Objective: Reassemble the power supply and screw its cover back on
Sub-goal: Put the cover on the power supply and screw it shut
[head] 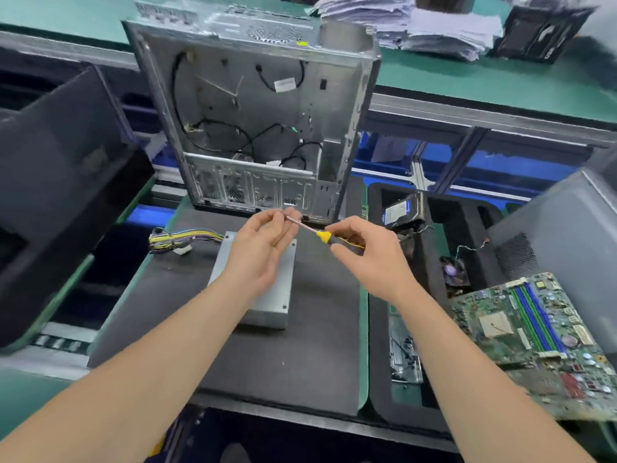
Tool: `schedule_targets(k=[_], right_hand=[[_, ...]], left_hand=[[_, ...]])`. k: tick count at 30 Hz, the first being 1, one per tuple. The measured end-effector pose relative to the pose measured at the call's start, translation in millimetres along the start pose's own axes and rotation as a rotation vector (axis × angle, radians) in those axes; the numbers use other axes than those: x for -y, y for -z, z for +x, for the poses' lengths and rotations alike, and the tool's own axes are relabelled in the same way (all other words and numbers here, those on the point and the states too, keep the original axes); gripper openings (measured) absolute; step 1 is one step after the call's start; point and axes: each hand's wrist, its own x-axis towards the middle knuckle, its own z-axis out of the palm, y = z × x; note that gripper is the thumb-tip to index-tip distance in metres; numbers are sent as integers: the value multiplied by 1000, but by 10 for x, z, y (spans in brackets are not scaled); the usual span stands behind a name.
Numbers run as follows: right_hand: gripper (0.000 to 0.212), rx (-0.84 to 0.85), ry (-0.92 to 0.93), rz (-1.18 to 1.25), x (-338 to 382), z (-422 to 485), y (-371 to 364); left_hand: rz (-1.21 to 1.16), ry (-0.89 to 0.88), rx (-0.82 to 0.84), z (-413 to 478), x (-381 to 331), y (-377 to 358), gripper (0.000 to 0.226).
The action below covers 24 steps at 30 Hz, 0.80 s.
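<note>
We find the power supply (267,312) flat on the mat (300,362), cover seemingly in place. Our right hand (370,259) grips the screwdriver (322,236) handle and our left hand (263,248) pinches its tip, probably loading a screw. The next move calls for lining up a corner hole.

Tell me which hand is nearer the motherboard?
Right. The right hand sits up-left of the motherboard; the left hand is farther left, over the power supply.
</note>
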Motion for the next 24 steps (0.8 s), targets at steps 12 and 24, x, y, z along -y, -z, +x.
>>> schedule_targets(k=[12, 24], right_hand=[[28, 7, 109, -161, 612, 229, -739], [17, -161, 51, 164, 953, 498, -902]], left_hand=[[58, -5, 9, 45, -678, 789, 6], [917, -107, 146, 81, -917, 1262, 6]])
